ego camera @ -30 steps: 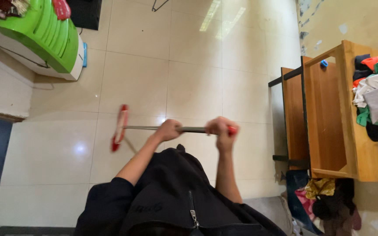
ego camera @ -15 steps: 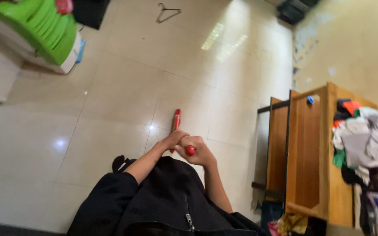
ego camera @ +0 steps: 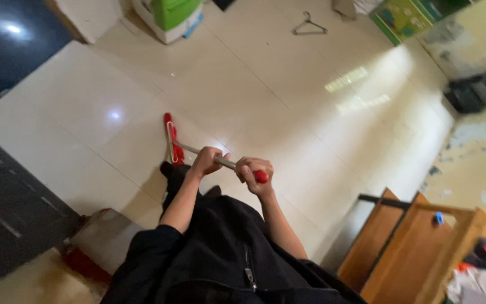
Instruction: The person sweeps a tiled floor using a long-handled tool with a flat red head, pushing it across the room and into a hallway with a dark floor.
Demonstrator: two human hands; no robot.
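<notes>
Red-headed, silver-handled mop [ego camera: 171, 137] — cream glossy floor tiles [ego camera: 288, 90] — green bin [ego camera: 174, 11]

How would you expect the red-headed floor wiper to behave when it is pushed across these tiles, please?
The floor wiper probably stays stiff, given its straight metal shaft. It likely glides easily, since the tiles look glossy. Both hands grip it, so it should steer without twisting.

My left hand [ego camera: 206, 160] and right hand [ego camera: 254, 173] sit side by side on the mop [ego camera: 198, 151] handle, its head on the floor [ego camera: 288, 107] ahead of me. A hanger [ego camera: 309, 24] lies far ahead. A shelf [ego camera: 423, 247] stands to my right, clothes [ego camera: 479, 276] in it.
</notes>
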